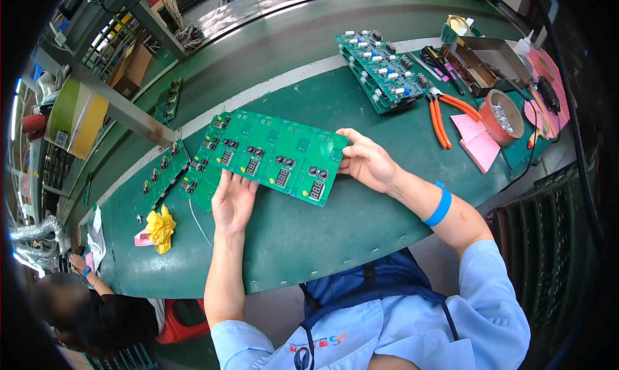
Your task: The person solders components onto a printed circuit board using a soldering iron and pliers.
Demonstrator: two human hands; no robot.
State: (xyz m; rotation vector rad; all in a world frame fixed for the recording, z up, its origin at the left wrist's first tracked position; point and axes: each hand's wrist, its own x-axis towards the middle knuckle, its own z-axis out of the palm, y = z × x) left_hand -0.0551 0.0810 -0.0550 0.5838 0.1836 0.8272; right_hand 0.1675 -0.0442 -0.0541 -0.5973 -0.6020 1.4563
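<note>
A green circuit-board panel (274, 147) lies between both hands, raised over the worktop (296, 238), inward from the near edge's middle. Its long axis runs crosswise, sloping toward the near edge at the right end. The right hand (369, 162) has its grip closed around the right short end, near the far corner, thumb on top. The left hand (233, 202) meets the near long edge toward the left end, holding it from below; its fingertips are hidden. Both hands touch the panel, so neither is nearer.

The panel is flat and glossy, with four repeated units along its length. Each carries a black digit display, black push-buttons and a small yellow part toward the near edge; the far half is mostly bare, with pale markings.
</note>
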